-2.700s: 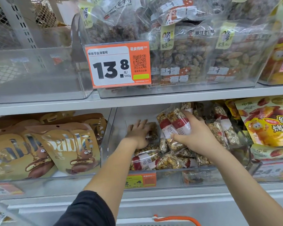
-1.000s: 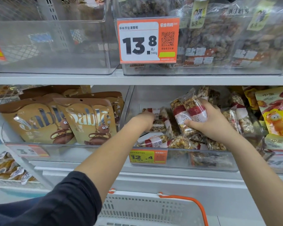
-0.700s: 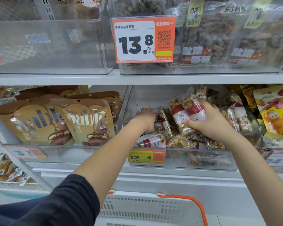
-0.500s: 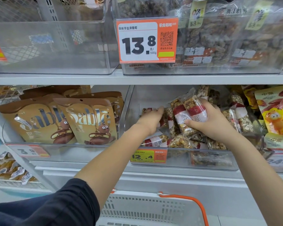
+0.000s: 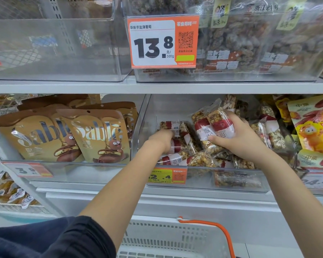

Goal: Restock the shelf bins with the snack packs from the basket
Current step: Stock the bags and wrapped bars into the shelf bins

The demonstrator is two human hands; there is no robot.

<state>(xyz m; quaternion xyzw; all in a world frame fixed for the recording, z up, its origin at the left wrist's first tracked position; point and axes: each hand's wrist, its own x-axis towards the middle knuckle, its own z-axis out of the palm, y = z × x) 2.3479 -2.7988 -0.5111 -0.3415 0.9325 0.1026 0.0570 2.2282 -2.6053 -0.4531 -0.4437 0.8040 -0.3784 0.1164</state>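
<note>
Down at the bottom edge sat the white basket [image 5: 168,241]. Further in, mid-frame, the left hand [image 5: 161,141] curled onto packs lying in the clear bin [image 5: 194,178]; the right hand [image 5: 240,141] gripped two snack packs [image 5: 212,127] above that pile.

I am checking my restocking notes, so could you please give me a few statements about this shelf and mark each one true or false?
1. The right hand grips two nut bar packs over the clear bin. True.
2. The left hand rests on the brown Sable pouches. False: it reaches into the nut bar bin, one bin to the right of them.
3. The large price tag on the upper shelf reads 13.8. True.
4. The clear bin to the left of that tag is packed with snack bags. False: no snack bags show in it.
5. The white basket has an orange handle. True.
</note>
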